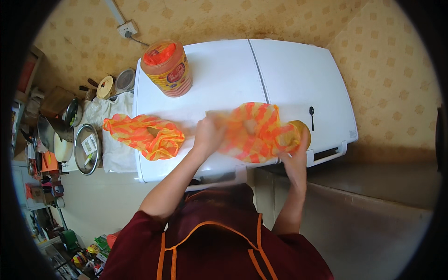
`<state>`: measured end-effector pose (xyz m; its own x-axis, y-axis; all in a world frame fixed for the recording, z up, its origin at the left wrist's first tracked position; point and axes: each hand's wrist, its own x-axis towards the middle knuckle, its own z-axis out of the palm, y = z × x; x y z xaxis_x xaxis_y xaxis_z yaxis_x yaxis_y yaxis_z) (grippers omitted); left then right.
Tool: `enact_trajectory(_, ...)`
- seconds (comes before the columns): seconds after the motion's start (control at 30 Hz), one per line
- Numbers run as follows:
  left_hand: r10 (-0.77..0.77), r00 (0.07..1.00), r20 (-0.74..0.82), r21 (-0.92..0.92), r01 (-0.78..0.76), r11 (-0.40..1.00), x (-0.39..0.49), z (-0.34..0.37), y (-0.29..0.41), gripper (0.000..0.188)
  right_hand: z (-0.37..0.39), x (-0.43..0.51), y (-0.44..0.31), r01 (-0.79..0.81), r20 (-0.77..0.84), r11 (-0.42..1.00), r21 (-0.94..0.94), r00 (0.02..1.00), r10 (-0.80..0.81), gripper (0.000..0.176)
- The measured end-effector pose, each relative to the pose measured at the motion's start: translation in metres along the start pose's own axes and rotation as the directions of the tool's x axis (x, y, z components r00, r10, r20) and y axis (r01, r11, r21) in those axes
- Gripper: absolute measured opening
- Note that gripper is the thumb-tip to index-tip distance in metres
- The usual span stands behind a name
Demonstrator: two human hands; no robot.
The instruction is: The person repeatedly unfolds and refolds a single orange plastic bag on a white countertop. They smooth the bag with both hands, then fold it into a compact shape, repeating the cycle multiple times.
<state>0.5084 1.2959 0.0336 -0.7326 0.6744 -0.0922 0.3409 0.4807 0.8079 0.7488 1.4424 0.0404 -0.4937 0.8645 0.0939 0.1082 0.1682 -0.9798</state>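
An orange-and-yellow striped plastic bag [257, 120] is stretched between my hands over a white chest freezer [224, 77]. My left hand [209, 134], slightly blurred, grips the bag's left end. At its right end, my right hand [295, 155] holds a rounded yellow-brown object [304, 131], partly covered by the bag; its exact kind is unclear. A second striped plastic bag [148, 136] lies crumpled to the left, overhanging the freezer's edge. Beyond it stands a clear plastic jar [171, 73] with a printed label and red plastic film inside its top. A small black spoon [312, 117] rests on the right lid.
Left of the freezer, a white cloth [119, 150] covers part of a counter holding a steel bowl [87, 148] and several pans. A wall socket [127, 28] with a plugged-in cord is behind. White handles [330, 154] project from the freezer's front; a metal surface [364, 224] lies at right.
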Motion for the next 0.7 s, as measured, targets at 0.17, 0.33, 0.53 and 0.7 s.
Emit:
enact_trajectory(0.17, 0.208, 0.963, -0.169, -0.123, -0.230, 0.965, -0.003, -0.008, 0.021, 0.016, 0.025, 0.039, 0.015, -0.033, -0.147, 0.967, -0.254, 0.989, -0.004, 0.034)
enact_trajectory(0.33, 0.107, 0.987, -0.120, -0.299, -0.139, 0.944, -0.014, -0.023, 0.031, 0.022, 0.010, 0.052, 0.005, -0.013, -0.209, 0.996, -0.083, 0.978, -0.005, 0.024)
enact_trajectory(0.53, 0.142, 0.983, -0.114, -0.377, -0.175, 0.909, -0.048, 0.000, 0.017, 0.019, -0.007, 0.027, -0.001, 0.032, -0.078, 0.966, 0.255, 0.997, -0.013, 0.063)
enact_trajectory(0.7, 0.078, 0.993, -0.087, -0.409, -0.107, 0.906, -0.063, 0.004, 0.008, 0.018, -0.031, -0.045, 0.035, -0.130, 0.083, 0.935, 0.331, 0.991, 0.108, 0.106)
